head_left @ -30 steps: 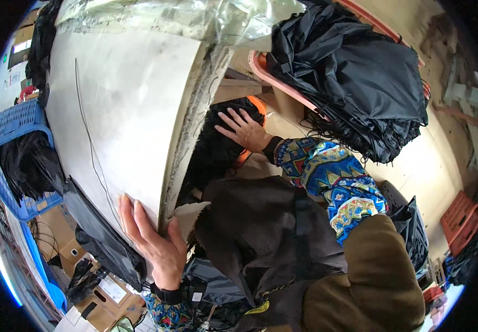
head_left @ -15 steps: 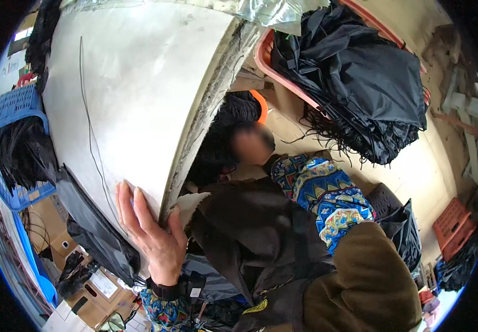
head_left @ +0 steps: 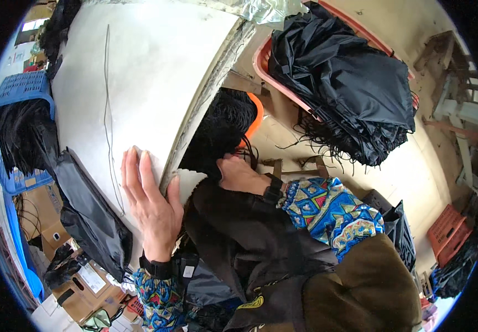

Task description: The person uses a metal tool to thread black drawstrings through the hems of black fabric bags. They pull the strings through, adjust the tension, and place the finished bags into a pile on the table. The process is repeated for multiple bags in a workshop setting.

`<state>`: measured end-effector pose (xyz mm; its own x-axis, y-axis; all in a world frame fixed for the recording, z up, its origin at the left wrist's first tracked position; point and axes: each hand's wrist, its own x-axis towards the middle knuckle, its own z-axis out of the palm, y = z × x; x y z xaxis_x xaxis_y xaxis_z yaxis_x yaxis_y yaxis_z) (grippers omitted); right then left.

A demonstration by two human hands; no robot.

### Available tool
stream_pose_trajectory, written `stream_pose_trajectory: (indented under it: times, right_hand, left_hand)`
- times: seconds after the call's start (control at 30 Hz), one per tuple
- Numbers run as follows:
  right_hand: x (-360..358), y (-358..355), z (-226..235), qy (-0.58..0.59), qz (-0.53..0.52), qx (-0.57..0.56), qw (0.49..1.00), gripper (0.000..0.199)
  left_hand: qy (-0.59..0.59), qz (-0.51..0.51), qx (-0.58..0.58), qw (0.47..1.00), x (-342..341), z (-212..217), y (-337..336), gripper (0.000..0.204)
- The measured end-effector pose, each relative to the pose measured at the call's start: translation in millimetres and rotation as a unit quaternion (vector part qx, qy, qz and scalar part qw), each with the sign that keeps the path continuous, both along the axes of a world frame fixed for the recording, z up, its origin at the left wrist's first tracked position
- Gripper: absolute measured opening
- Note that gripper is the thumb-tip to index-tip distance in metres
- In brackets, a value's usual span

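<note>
My left hand (head_left: 155, 207) lies flat on the edge of the white tabletop (head_left: 156, 72), fingers stretched out and thumb apart, holding nothing. Below the table edge, my right hand (head_left: 243, 177) is closed at the lower side of a bundle of thin black cords (head_left: 225, 124). Its fingertips are partly hidden among the cords. The bundle sits in an orange basin (head_left: 256, 117) under the tabletop. A long dark wire or thread (head_left: 108, 105) runs across the white surface ahead of my left hand.
A pink basket (head_left: 262, 61) heaped with folded black fabric (head_left: 349, 83) stands at the far right. Left of the table hangs a blue crate (head_left: 20, 91) with black cords, beside black cloth (head_left: 92, 221). Cardboard boxes (head_left: 84, 299) lie lower left, a red crate (head_left: 448, 235) at right.
My right hand, blurred and farther out before, has drawn back toward me and to the left against the cords. My left hand stays on the table edge. The view has shifted slightly.
</note>
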<state>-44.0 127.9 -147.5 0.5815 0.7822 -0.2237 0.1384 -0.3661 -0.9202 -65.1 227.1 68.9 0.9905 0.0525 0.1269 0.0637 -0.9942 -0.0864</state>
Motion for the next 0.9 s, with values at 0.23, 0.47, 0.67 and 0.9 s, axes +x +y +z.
stream_pose_trajectory:
  times: [0.23, 0.47, 0.67, 0.9]
  right_hand:
    - [-46.4, -58.8, 109.8, 0.107, 0.263, 0.131, 0.95, 0.03]
    - [-66.1, -114.1, 171.5, 0.181, 0.356, 0.352, 0.846, 0.025]
    - [-48.1, -135.1, 216.7, 0.338, 0.415, 0.387, 0.751, 0.04]
    - [-23.5, -142.4, 280.0, 0.35, 0.402, 0.48, 0.697, 0.036]
  left_hand:
    - [0.002, -0.001, -0.019, 1.0, -5.5, 4.1, 0.8, 0.061]
    - [0.2, -0.04, -0.524, 0.827, -59.0, 16.6, -50.3, 0.039]
    - [0.395, -0.045, -0.622, 0.674, -113.1, -13.4, -64.5, 0.052]
    - [0.347, -0.102, -0.655, 0.663, -82.0, -66.1, -134.8, 0.049]
